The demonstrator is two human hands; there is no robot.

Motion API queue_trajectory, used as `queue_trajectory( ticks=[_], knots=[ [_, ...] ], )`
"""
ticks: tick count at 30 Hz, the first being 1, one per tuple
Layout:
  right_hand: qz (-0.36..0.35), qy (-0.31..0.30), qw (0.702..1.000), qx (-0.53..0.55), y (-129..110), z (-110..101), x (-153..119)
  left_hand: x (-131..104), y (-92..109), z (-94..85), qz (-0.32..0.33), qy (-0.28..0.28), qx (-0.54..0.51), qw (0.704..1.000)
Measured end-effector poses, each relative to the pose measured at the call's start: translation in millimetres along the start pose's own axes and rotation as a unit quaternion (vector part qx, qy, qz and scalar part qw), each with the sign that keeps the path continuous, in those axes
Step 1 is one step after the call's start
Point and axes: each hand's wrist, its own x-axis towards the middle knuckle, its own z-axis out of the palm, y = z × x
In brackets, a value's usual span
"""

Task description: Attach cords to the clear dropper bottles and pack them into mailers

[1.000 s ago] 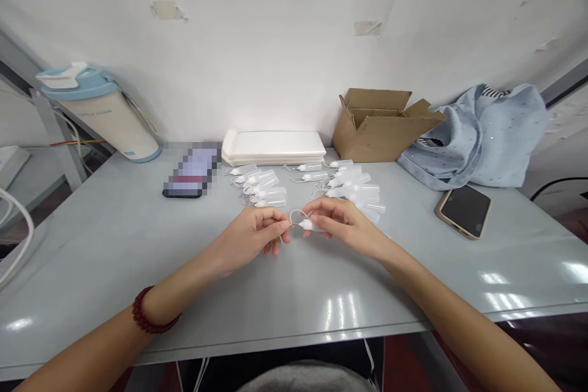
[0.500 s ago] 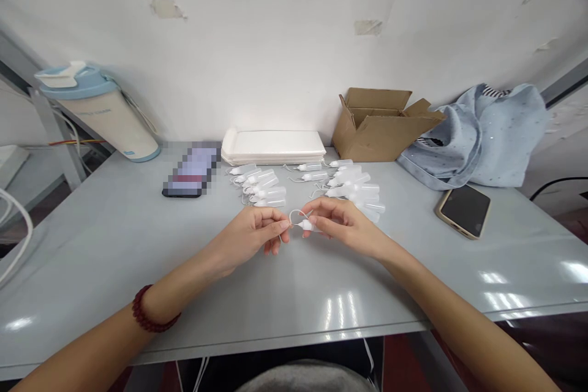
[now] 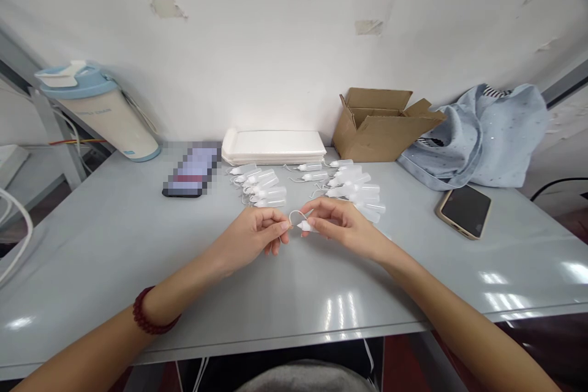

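Between the thumb and fingers of my right hand (image 3: 342,223) is a small white squeeze bottle (image 3: 305,226), its pointed nozzle turned left. The fingers cover most of its body. Facing it, my left hand (image 3: 261,229) is pinched closed at one end of a thin white cord (image 3: 296,212); the exact tip is hidden. That cord arches over the nozzle to the right hand's fingers. Behind the left hand lies a group of similar bottles (image 3: 270,192) with thin cords, and a second group (image 3: 351,188) lies behind the right hand.
At the back are a stack of white trays (image 3: 275,144), an open cardboard box (image 3: 386,135) and a blue fabric bag (image 3: 500,135). A phone (image 3: 190,171) and a tumbler (image 3: 110,116) stand left; another phone (image 3: 465,211) lies right. The grey table (image 3: 257,312) ends in front.
A small gap now shows more plainly between my left fingertips and the bottle's nozzle. Otherwise both hands and the things on the table have stayed nearly still.
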Motion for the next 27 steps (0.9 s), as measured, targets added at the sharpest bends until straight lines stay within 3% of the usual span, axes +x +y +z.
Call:
queue_trajectory(
  ticks=[9,17,27],
  knots=[
    [0.014,0.014,1.0,-0.004,5,8,1,2,-8,8.5,0.055,0.062,0.082,0.993],
    [0.006,0.015,1.0,0.006,7,9,2,3,-9,8.5,0.045,0.045,0.036,0.997],
    [0.002,0.025,1.0,0.015,11,10,5,6,-3,-7.0,0.022,0.034,0.049,0.998]
  ],
)
